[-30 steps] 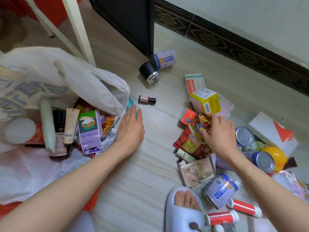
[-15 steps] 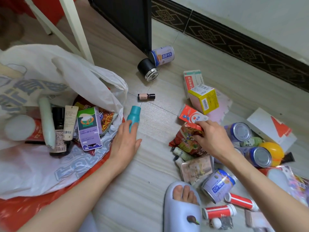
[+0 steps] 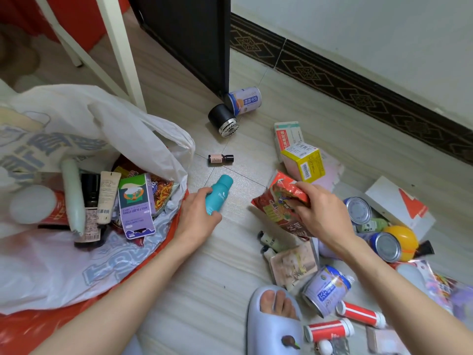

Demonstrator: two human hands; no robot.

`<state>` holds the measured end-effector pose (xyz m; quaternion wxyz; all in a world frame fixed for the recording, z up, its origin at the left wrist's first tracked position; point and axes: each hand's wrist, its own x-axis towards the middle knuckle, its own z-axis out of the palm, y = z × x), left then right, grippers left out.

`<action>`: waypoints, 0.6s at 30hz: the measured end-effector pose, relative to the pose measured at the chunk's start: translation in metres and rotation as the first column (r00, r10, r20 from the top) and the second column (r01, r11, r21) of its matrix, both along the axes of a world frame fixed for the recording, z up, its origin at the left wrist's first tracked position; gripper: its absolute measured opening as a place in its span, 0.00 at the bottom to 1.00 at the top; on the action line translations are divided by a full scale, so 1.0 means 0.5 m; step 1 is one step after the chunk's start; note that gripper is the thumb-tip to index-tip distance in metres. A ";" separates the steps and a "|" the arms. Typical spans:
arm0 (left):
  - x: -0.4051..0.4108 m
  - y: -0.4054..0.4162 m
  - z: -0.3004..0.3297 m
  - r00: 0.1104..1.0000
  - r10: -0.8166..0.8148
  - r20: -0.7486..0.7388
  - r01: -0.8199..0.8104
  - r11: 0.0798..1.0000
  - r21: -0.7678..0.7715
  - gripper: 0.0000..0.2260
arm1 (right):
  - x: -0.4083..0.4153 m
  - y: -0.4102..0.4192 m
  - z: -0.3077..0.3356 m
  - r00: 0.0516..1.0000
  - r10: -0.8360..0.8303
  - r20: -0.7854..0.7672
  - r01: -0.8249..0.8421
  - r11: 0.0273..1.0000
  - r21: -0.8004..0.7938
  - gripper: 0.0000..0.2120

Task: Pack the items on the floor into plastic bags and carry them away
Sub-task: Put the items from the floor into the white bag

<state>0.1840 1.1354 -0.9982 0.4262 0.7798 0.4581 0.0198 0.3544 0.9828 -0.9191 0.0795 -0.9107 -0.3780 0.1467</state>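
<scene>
Pale floorboards point(image 3: 204, 290) carry the scatter; the white plastic bag point(image 3: 64, 265) lies slumped open at the left, probably so items slide straight in, and tubes and packets already rest inside. Loose cans and boxes crowd the right. The right hand point(image 3: 322, 216) pinches a red snack packet point(image 3: 279, 208) by its top edge, while the left hand point(image 3: 197, 213) wraps a teal bottle point(image 3: 218, 194) just beside the bag's mouth.
</scene>
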 end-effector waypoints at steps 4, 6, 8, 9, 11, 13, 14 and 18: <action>-0.010 0.026 0.064 0.995 0.054 0.089 -0.055 0.998 0.013 0.23 | -0.022 0.054 0.052 0.997 -0.042 -0.061 0.051 0.988 0.145 0.13; -0.029 0.049 0.098 0.989 0.055 0.141 -0.067 0.994 0.081 0.23 | -0.041 0.090 0.078 0.987 -0.077 -0.144 0.109 0.968 0.225 0.11; -0.061 0.074 0.122 0.985 0.069 0.161 -0.094 0.983 0.155 0.24 | -0.066 0.129 0.099 0.951 -0.120 -0.284 0.199 0.943 0.267 0.11; -0.080 0.085 0.132 0.982 0.097 0.163 -0.125 0.977 0.173 0.24 | -0.080 0.147 0.102 0.923 -0.136 -0.360 0.241 0.933 0.267 0.10; -0.128 0.102 0.145 0.972 0.169 0.165 -0.199 0.963 0.183 0.25 | -0.110 0.179 0.090 0.842 -0.167 -0.513 0.323 0.918 0.232 0.09; -0.183 0.111 0.147 0.954 0.246 0.171 -0.277 0.942 0.192 0.27 | -0.141 0.207 0.074 0.722 -0.196 -0.664 0.405 0.897 0.175 0.12; -0.212 0.113 0.143 0.944 0.285 0.166 -0.316 0.927 0.204 0.28 | -0.157 0.220 0.065 0.667 -0.205 -0.717 0.434 0.888 0.150 0.12; -0.293 0.121 0.112 0.916 0.394 0.073 -0.400 0.889 0.224 0.27 | -0.213 0.273 0.040 0.597 -0.187 -0.780 0.426 0.898 0.110 0.09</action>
